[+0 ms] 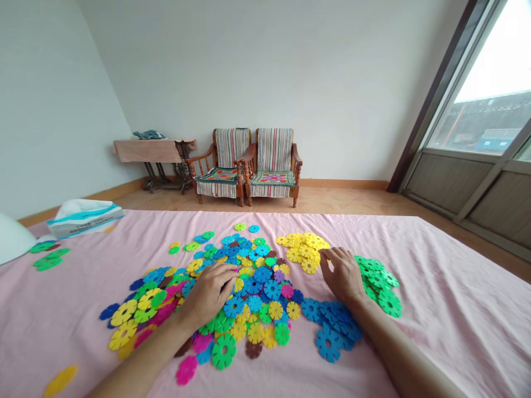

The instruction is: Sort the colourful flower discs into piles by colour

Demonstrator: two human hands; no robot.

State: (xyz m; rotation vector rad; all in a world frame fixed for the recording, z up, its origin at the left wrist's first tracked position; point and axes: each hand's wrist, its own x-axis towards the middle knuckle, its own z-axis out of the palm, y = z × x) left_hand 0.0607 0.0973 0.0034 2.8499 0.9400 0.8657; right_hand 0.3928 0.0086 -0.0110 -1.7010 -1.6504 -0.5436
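Note:
Small flat notched plastic discs lie in a large mixed-colour heap [253, 287] on a pink cloth. Over the left-middle part of this heap is my left hand [211, 290], its fingers bent forward with thumb and forefinger apart and the tips at the discs. A group of yellow discs [305, 249] lies at the far side. At its right edge, my right hand [342, 273] reaches in with thumb and forefinger apart, fingertips near the yellow discs. Green discs [377, 282] are grouped to the right of that hand, and blue discs [329, 329] lie below its wrist.
The pink cloth [448, 309] covers the surface. A white and blue bag [85, 215] lies at the far left, near several loose green discs [52, 258]. One yellow disc [61, 380] lies near left. Beyond stand two wooden chairs [274, 155] and a small table [145, 150].

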